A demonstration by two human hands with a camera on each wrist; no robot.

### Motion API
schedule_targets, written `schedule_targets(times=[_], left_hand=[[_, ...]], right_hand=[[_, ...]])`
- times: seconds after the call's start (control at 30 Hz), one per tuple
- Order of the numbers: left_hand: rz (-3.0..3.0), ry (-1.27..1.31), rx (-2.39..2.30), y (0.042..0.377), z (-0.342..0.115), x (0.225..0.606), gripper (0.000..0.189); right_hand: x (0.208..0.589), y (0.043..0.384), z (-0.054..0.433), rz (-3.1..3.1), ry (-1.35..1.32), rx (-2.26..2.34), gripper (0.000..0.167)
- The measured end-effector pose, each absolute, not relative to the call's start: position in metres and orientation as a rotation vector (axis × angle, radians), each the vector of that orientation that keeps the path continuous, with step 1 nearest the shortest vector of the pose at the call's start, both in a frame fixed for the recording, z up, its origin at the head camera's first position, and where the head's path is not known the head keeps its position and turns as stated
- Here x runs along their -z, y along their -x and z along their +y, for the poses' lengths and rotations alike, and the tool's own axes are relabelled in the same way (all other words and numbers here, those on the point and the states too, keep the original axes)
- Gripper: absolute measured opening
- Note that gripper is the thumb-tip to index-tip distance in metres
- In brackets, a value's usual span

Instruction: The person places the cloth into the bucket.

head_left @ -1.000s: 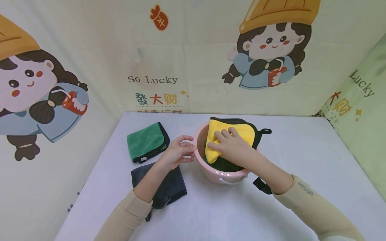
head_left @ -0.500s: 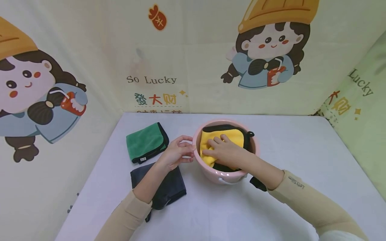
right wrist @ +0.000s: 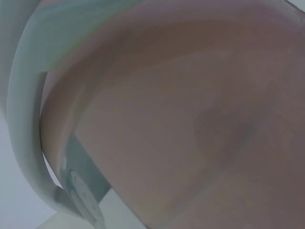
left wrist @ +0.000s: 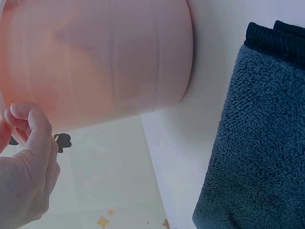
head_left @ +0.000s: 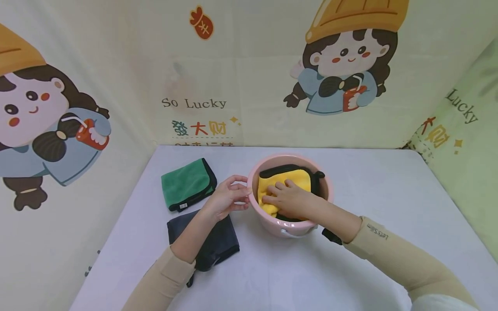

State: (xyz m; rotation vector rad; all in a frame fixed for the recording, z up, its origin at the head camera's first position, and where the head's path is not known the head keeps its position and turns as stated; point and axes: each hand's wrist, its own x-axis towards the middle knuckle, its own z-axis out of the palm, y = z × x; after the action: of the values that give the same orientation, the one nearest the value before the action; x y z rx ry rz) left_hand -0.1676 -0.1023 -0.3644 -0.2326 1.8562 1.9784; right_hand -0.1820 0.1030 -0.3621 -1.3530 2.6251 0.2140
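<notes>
since a second ago, the yellow cloth (head_left: 292, 176) with its dark border has gone down from above the rim into the pink bucket (head_left: 268, 223), and the right hand (head_left: 291, 201) has gone down with it. that hand's fingers are parted over the cloth; whether they grip a fold cannot be told. at the bucket's left side, the left hand (head_left: 228, 198) pinches the rim, its other fingers bent beside the wall. the bucket stands upright on the desk (head_left: 385, 194), its white handle (head_left: 295, 236) lowered on the near side. farther left lies a folded green cloth (head_left: 187, 183) with a dark edge; nearer, a dark blue cloth (head_left: 219, 242) sits partly under the left forearm. right of the bucket, a dark piece (head_left: 332, 236) shows, partly hidden by the right forearm.
</notes>
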Motion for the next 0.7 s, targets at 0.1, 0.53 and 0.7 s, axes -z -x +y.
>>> schedule_targets(times=[0.1, 0.53, 0.7], left_hand=[[1.859, 0.225, -1.979, 0.167, -0.103, 0.364, 0.039], [1.841, 0.229, -1.982, 0.166, -0.103, 0.365, 0.039], [1.835, 0.226, -1.98, 0.167, -0.102, 0.364, 0.039]], right_hand=[[0.36, 0.181, 0.102, 2.573, 1.307, -0.192, 0.044], [0.357, 0.181, 0.109, 2.534, 1.248, -0.03, 0.051], [0.35, 0.182, 0.121, 2.649, 1.322, 0.128, 0.054]])
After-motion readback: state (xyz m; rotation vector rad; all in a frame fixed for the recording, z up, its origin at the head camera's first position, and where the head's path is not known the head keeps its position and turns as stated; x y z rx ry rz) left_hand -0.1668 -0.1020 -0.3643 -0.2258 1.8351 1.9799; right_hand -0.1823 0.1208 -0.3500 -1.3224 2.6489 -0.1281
